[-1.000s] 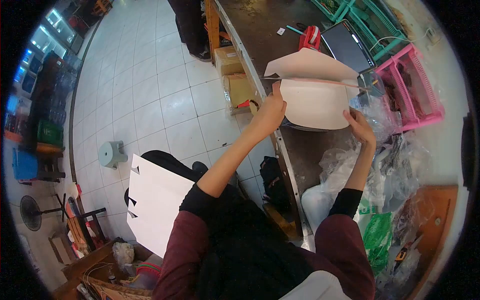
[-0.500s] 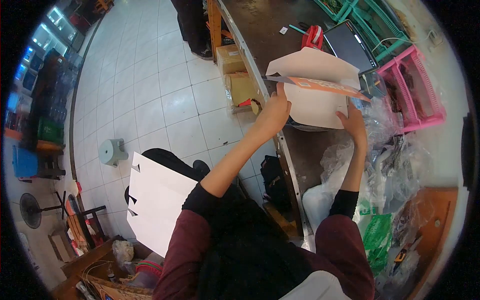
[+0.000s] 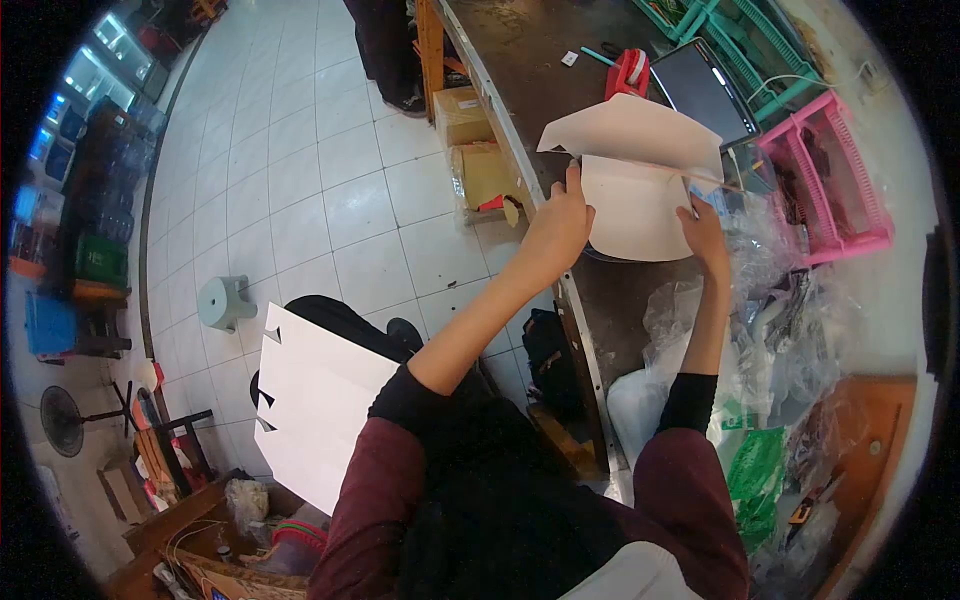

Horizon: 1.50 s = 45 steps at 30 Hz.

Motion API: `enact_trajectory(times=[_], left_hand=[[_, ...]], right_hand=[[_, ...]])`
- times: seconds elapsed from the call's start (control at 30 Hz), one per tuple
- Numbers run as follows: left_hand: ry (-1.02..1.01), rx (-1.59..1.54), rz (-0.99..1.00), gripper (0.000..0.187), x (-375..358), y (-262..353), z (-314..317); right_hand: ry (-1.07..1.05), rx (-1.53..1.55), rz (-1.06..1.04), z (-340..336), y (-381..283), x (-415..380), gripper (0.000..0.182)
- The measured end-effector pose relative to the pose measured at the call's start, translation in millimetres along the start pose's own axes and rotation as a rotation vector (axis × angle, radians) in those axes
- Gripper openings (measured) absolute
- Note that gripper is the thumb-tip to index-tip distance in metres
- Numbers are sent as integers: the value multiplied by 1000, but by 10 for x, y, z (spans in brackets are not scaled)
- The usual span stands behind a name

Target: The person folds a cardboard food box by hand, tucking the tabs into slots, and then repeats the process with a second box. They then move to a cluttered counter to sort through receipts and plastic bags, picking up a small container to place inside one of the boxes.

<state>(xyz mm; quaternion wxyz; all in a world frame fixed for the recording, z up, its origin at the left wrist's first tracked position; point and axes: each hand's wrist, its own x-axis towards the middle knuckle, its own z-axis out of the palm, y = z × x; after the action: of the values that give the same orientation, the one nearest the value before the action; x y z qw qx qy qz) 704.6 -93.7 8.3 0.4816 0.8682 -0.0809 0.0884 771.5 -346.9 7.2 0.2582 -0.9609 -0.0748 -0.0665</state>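
Folding flap (image 3: 634, 128) seemingly flatter than before

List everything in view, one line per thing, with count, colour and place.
cardboard sheet: one, pale, being folded on the counter, held by both hands
counter: one, dark, running up the middle
tablet: one, dark screen, beyond the sheet
tape dispenser: one, red, left of the tablet
baskets: one pink, others green, far right
plastic bags: several, clear, right of the counter
boxes: two, brown, under the counter
white sheet: one, on the lap
stool: one, grey-green, on the tiled floor
left hand: at the sheet's left edge
right hand: at its right edge
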Motion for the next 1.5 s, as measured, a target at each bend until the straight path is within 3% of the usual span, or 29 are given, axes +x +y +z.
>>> enact_trajectory(times=[0.07, 0.27, 0.33, 0.43, 0.57, 0.63, 0.67, 0.73, 0.83, 0.97, 1.07, 1.17, 1.2, 1.23, 1.27, 1.3, 1.37, 1.43, 1.5], left_hand=[[-11, 10, -2, 48, -20, 25, -3], [-41, 120, -32, 49, 0, 64, -17], [-35, 265, -26, 53, 37, 35, -2], [-108, 356, -72, 55, 90, 69, -22], [-96, 469, -46, 55, 137, 87, 42], [-94, 467, -113, 54, 165, 163, 14], [-98, 465, -113, 54, 189, 157, 34], [20, 540, -78, 24, 235, 142, 104], [69, 680, -87, 21, 248, 188, 194], [81, 662, -99, 26, 274, 107, 211], [-64, 611, -84, 38, 220, -37, 167], [-16, 120, -147, 54, -228, 95, -335], [10, 67, -128, 48, -459, 62, -533], [59, 5, -154, 43, -753, 57, -788], [118, -59, -177, 38, -1069, 46, -1056], [215, -86, -233, 34, -1395, -92, -1256], [422, -79, -446, 24, -2136, -346, -1615], [613, 276, -488, 22, -2936, -626, -1990], [845, 492, -597, 24, -3739, -860, -2193]], right_hand=[[85, -123, -46, 63, 2, -2, 37], [-86, -238, -25, 107, -103, 145, 37], [145, -226, 68, 143, -441, 31, 24], [295, -100, 95, 96, -604, -13, 20], [242, -255, 89, 86, -532, 1, 22], [478, -575, -274, 112, -333, 47, 27], [475, -577, -271, 142, -260, 59, 27], [179, -289, 96, 172, -217, 45, 30], [31, -117, 248, 139, -239, 44, 31], [-77, -218, 262, 243, -78, 96, 32], [-37, -250, 228, 273, 112, 132, 35], [-168, -645, -71, 215, 516, 208, 34], [-138, -767, -154, 307, 686, 187, 37], [-145, -522, 136, 54, -61, -9, 44], [-107, -483, 375, -121, -685, -148, 49], [14, -518, 272, -237, -1164, -309, 50], [179, -389, -162, -192, -1631, -568, 46], [-37, 4, -261, 57, -2390, -908, 40], [-507, 155, -474, 453, -2785, -1128, 38]])
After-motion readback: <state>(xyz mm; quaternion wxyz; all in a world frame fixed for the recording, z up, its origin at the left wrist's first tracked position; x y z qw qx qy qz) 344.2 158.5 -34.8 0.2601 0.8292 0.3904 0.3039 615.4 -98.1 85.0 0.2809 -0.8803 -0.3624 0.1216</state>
